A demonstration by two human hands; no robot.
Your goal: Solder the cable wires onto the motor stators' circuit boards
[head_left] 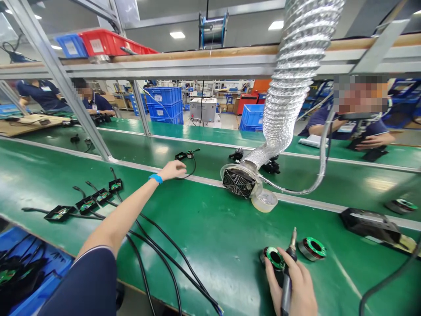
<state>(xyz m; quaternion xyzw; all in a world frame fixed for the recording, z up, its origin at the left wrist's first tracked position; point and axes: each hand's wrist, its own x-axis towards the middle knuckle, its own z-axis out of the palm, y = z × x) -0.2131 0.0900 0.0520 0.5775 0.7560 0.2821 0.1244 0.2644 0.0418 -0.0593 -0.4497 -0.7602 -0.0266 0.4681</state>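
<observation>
My left hand [173,170], a blue band at its wrist, reaches over the metal strip along the bench. Its fingers are loosely bent and apart, with nothing visible in them. Just beyond them lie a small black housing [180,156] and a small round part [190,154] with a thin black cable. My right hand [296,281] holds a soldering iron [287,285], tip pointing up and away. Its thumb and forefinger are also at a stator with a green circuit board [274,258]. A second such stator [312,249] sits to the right.
Several open black housings [87,204] with thick black cables [158,250] lie left. A fan [239,182] on a silver duct [286,87] stands mid-bench beside a round tub [265,201]. A black soldering stand [371,226] is right; a blue bin [55,289] is lower left. Co-workers sit opposite.
</observation>
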